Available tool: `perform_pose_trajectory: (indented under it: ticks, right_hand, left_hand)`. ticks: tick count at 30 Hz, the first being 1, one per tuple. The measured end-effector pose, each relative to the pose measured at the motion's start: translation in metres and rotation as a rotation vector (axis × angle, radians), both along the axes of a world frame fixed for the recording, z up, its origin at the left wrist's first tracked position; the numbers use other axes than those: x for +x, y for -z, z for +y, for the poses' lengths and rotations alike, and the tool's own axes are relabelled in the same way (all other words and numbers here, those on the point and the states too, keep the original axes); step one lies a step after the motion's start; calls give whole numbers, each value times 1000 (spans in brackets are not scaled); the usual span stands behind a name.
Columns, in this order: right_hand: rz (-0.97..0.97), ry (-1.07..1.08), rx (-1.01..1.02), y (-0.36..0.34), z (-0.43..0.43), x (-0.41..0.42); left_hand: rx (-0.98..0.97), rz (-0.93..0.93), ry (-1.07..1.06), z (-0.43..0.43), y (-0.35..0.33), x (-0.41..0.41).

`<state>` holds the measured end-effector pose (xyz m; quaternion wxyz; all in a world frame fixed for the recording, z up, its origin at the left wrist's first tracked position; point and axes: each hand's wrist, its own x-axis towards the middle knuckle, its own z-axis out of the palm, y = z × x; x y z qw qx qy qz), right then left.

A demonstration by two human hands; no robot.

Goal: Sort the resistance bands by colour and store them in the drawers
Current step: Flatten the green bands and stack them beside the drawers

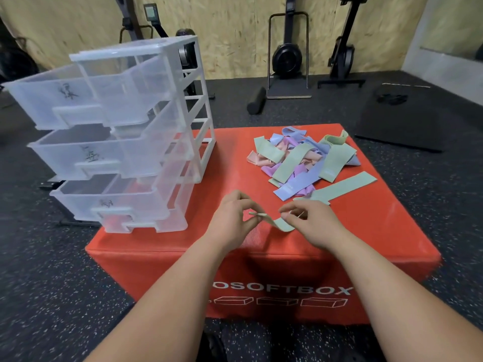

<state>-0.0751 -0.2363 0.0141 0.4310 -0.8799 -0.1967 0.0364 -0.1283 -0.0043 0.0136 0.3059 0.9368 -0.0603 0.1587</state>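
Speckled black rubber gym flooring surrounds the red soft box (366, 231), and you are working on its top. Your left hand (230, 220) and right hand (311, 223) sit close together at the box's near edge. Each pinches one end of a pale green band (283, 226), which sags between them. The mixed pile of bands (305, 160), in green, blue, lilac and pink, lies at the box's far right, with one long green band (347, 186) just nearer you. The clear drawer unit (130, 126) stands on the box's left side with its drawers pulled open.

You look to be early in the sorting, with one green band in hand and most of the bands unsorted. Your next move is probably to flatten or fold this band and carry it left to the drawer meant for green.

The handwritten marks on the drawer fronts are too blurred to read, so I can't tell you which drawer that is. The cloudy plastic makes the drawers' contents uncertain, the lowest drawer is partly covered by the one above, and your right fingers hide that end of the band
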Motion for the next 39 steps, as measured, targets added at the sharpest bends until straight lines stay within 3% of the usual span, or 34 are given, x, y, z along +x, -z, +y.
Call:
perform_pose_trajectory:
  ticks: [3,10,17,21,24,31,39]
  right_hand:
    - [119,-43,197,-19,4,-5]
    - [248,-15,312,-47,10,-20]
    - [33,89,185,-51,-1,-27]
    - [-96,-8,42,-66,-10,-35]
    - [-138,-106,130,-83,-12,-45]
    - [-119,-163,339,-98,-20,-54]
    - [-2,-20,588,-92,-25,-48]
  left_hand:
    - [-99,31,8,-7,-9,-1]
    - [-316,20,-8,-27,-23,-1]
    - [-507,139,171,-33,-30,-8]
    - [-485,85,142,-28,-37,-13]
    - [-491,95,209,-29,-45,-17]
    - [-732,219,330,-40,-51,-22]
    - [-617,313,383,-47,-43,-19]
